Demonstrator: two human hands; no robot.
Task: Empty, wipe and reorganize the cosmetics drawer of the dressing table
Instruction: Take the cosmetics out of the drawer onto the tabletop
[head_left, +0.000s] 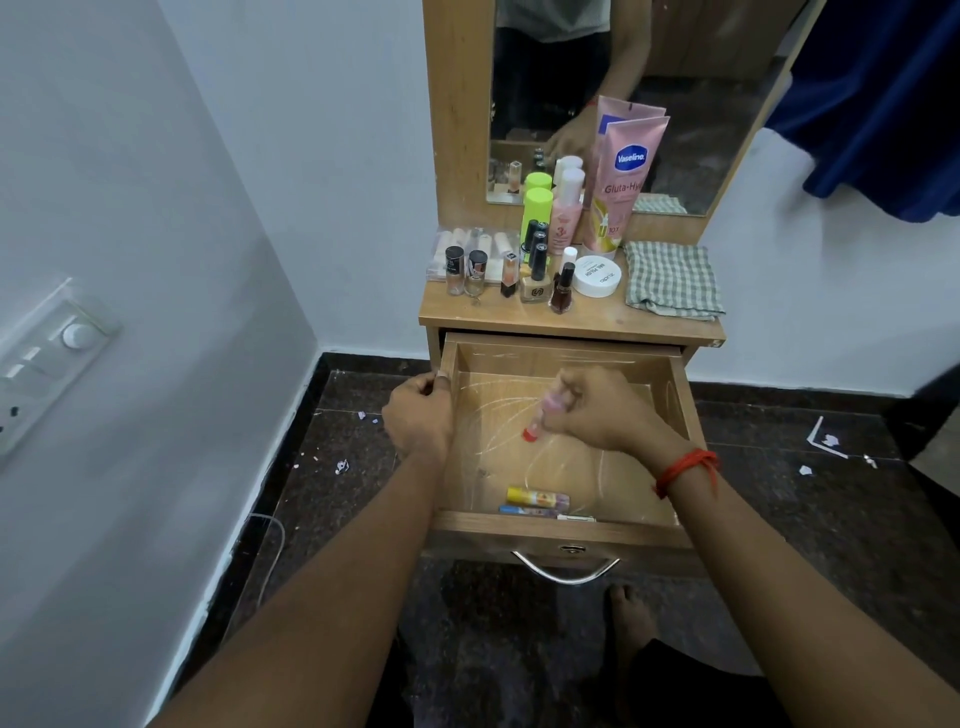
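right grip (597, 410) holds pink tube (541, 414) over drawer (561, 531); bottles (535, 280) crowd tabletop (576, 318).

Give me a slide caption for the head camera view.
Right hand holds a pink tube over the open drawer; left hand grips its left wall.

Bottles (519, 260) left of cloth (671, 278) on tabletop (587, 317) above drawer (561, 532).

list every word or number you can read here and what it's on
"Vaseline": on the pink tube
"Gluta-Hy": same tube, cut off at its edge
"NAIL POLISH": on the white round tub, upside down
"zudio": same tub, probably
"3": on the pink bottle
Too small or blurred to read: nail polish bottles, yellow tube in the drawer, pink stick in the right hand
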